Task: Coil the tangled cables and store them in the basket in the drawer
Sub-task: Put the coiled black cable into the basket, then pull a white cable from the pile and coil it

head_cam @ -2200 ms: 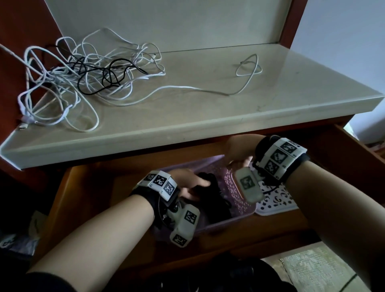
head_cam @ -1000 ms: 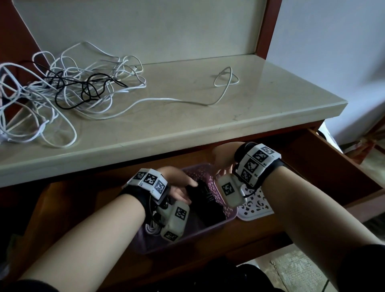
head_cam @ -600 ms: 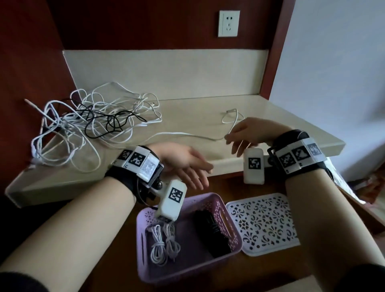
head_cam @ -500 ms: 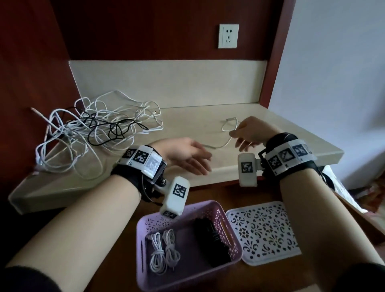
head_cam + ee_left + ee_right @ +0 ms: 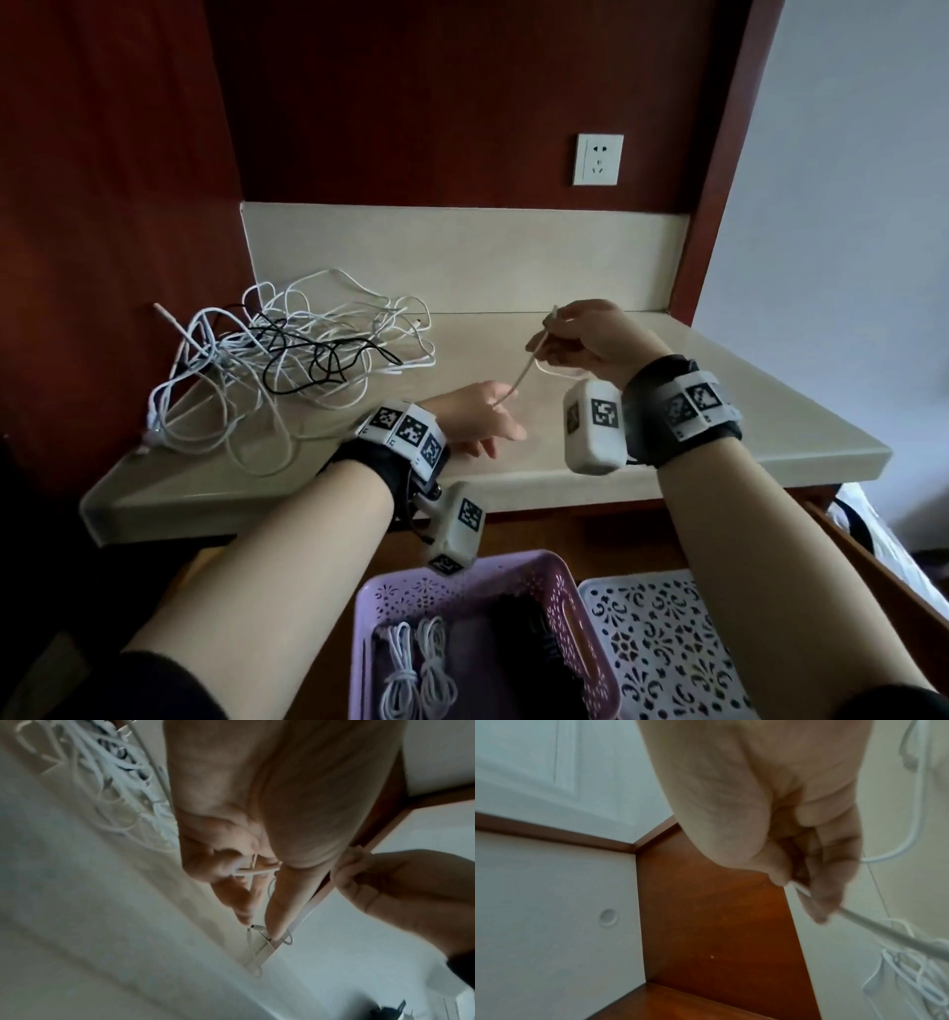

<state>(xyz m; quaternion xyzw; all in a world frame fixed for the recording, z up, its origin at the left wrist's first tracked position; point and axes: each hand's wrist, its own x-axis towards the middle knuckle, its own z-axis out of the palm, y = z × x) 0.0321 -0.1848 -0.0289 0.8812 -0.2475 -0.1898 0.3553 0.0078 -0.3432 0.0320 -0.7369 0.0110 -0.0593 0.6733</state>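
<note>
Above the counter, both hands have left the basket: right hand pinches a white cable end, left hand loosely grips it; next coil begins.

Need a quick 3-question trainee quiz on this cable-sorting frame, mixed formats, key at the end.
1. True or false: the right hand pinches the thin white cable.
2. Multiple choice: the purple perforated plastic basket holds A) nothing, B) two coiled white cable bundles plus a black coiled cable, C) only the white lattice lid.
3. Fill in: the tangled heap of white and black cables lies on the beige stone countertop, to the ____ of the left hand.

Key: 1 true; 2 B; 3 left.
</note>
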